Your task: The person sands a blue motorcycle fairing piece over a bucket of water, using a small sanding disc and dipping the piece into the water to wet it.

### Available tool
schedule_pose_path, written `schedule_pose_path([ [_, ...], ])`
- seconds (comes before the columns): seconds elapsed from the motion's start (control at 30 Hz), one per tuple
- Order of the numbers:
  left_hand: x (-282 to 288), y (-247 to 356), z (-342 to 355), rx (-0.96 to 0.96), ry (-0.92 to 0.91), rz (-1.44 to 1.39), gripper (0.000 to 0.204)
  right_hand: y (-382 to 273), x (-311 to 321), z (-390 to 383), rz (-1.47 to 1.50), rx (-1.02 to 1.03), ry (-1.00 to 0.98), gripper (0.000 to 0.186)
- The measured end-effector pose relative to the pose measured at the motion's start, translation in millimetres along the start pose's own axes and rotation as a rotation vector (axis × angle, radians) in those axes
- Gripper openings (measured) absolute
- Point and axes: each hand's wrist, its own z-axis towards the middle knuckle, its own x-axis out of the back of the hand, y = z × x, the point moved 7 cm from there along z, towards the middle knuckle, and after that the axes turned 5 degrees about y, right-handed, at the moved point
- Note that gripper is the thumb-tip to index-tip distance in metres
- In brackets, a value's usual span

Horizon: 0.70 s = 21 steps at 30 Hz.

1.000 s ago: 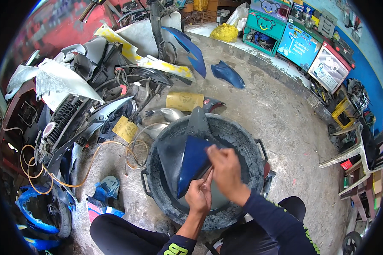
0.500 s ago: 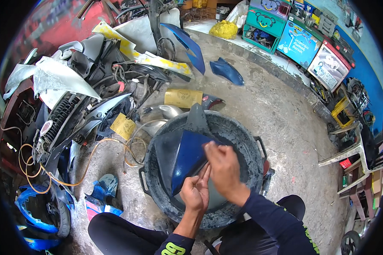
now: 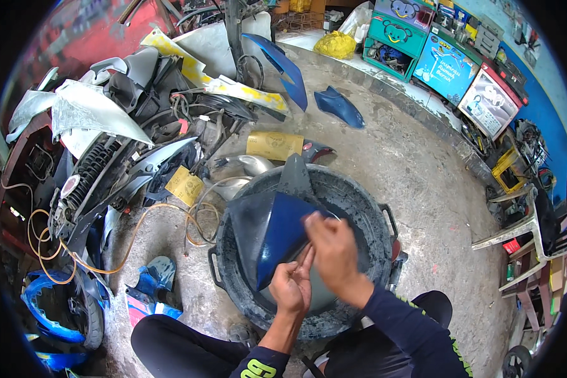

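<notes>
From the head camera: a glossy dark-blue and matte-grey angular panel [image 3: 282, 230] is held over a round, scuffed black basin [image 3: 378, 264] with side handles and cloudy liquid inside, on a rough concrete floor [image 3: 435, 214]. The left hand [image 3: 292, 286], palm turned up, grips the panel's lower edge. The right hand [image 3: 334, 252], blurred, bends its fingers against the blue face; whether it holds anything cannot be told.

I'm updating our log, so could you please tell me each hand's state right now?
Left hand: holding the edge of the blue-and-grey fairing panel.
Right hand: blurred at the panel's right edge; grip cannot be told.
</notes>
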Motion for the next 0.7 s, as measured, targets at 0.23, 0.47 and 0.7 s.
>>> schedule_pose_path([
  [0.23, -3, 2, -1, -0.032, -0.006, 0.024, 0.052, -9, 9, 3, 0.048, 0.087, 0.1, 0.039],
  [0.47, -8, 5, -6, -0.057, -0.023, 0.061, 0.051, -5, 14, 4, 0.016, 0.106, 0.119, 0.04],
  [0.7, 1, 1, -3, -0.055, 0.006, 0.057, 0.053, -7, 12, 5, 0.047, 0.088, 0.089, 0.046],
])
